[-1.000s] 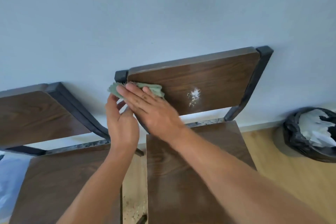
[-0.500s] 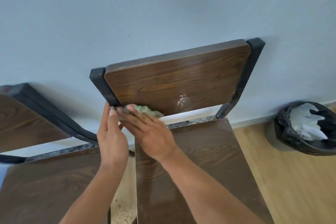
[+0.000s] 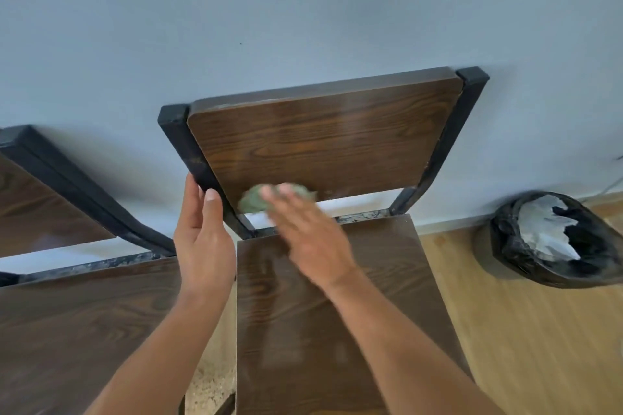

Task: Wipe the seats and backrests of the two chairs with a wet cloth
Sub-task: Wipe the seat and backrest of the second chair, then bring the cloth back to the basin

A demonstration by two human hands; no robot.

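Wall [image 3: 303, 10] plain blue-grey, fills top half. Landmark = right chair backrest [image 3: 320, 138], brown woodgrain panel in black metal frame [image 3: 178, 141], standing against the wall. Right chair seat [image 3: 337, 313] directly below backrest, same woodgrain, slight sheen. Left chair seat [image 3: 84, 330] + left chair backrest [image 3: 40, 205] to the left of it, partly cut by frame edge. Wood-look floor [image 3: 522, 347] to the right below backrest; speckled strip of floor shows btwn the two seats. Bin w/ black liner [image 3: 556, 239] on floor, well right of backrest, white crumpled stuff inside.

Right hand [image 3: 310, 232] at bottom edge of backrest, fingers spread flat, pressing green cloth [image 3: 256, 199] onto the panel; motion-blurred, cloth bunched under fingertips, not pinched. Left hand [image 3: 202, 239] at backrest's lower left, open, fingers straight + together, thumb [image 3: 212, 209] touching the frame upright, not wrapped round it. Faint whitish smear on the panel just right of the cloth.

No brands, labels or writing legible anywhere.
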